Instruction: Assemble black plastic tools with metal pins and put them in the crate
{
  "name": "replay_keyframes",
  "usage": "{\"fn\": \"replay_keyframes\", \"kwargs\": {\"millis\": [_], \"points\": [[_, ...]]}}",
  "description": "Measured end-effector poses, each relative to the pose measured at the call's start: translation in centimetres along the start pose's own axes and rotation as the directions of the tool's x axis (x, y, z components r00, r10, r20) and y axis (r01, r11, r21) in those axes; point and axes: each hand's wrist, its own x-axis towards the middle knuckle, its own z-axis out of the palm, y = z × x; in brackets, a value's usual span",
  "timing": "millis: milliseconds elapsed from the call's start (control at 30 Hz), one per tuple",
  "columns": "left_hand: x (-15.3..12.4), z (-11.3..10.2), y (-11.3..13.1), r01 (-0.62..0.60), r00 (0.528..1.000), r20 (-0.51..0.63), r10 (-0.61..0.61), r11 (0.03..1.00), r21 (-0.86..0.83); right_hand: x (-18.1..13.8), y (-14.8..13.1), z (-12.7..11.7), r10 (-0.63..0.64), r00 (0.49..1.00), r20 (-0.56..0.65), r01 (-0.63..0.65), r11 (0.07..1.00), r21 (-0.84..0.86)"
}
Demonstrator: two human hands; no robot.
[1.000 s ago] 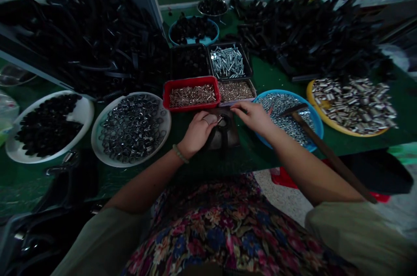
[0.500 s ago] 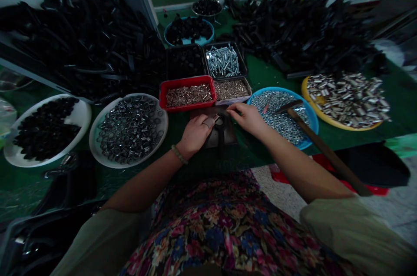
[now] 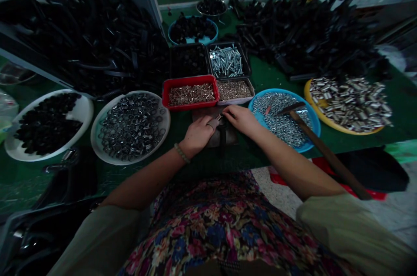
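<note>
My left hand (image 3: 199, 135) is closed, its thumb and fingers pinching a small shiny metal piece (image 3: 219, 117). My right hand (image 3: 241, 119) meets it from the right; its fingertips are pressed together beside the metal piece, and what they hold is too small to make out. Under both hands a dark part (image 3: 223, 137) with a narrow end lies on a flat metal plate (image 3: 232, 138). Just behind the hands stand a red tray (image 3: 167, 103) of small rivet-like pins and a pale tray (image 3: 239, 101) of tiny metal bits.
A hammer (image 3: 321, 150) rests across a blue basin (image 3: 255, 111) of small metal nuts. Right of it is a yellow basin (image 3: 314, 108) of metal sleeves. On the left stand a white basin (image 3: 166, 130) of metal rings and heaped black parts (image 3: 107, 45). Silver screws (image 3: 226, 61) lie behind.
My right hand has moved left, and its fingertips now meet the metal piece in my left hand. The whole view has shifted slightly.
</note>
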Motion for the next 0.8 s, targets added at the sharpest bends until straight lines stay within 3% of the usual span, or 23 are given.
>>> {"fn": "replay_keyframes", "kwargs": {"millis": [300, 433, 633, 733, 800], "points": [[-1.2, -1.1, 0.3, -0.015, 0.999, 0.034, 0.022, 0.984, -0.176, 0.4, -0.3, 0.3, -0.023, 1.000, 0.007, 0.023, 0.997, -0.080], [-2.0, -0.9, 0.5, 0.041, 0.998, 0.044, -0.033, 0.978, -0.205, 0.2, -0.3, 0.3, -0.020, 1.000, 0.005, 0.021, 0.995, -0.099], [-1.9, -0.7, 0.6, 0.058, 0.998, 0.047, -0.049, 0.975, -0.215, 0.3, -1.3, 0.4, -0.038, 0.992, 0.119, 0.069, 0.961, -0.269], [-1.9, -0.9, 0.7, 0.061, 0.997, 0.050, -0.052, 0.978, -0.201, 0.4, -1.6, -0.1, -0.056, 0.983, 0.175, 0.094, 0.972, -0.217], [-2.0, -1.1, 0.7, 0.062, 0.997, 0.051, -0.054, 0.981, -0.184, -0.7, -1.0, -1.3, -0.058, 0.988, 0.146, 0.082, 0.983, -0.165]]}}
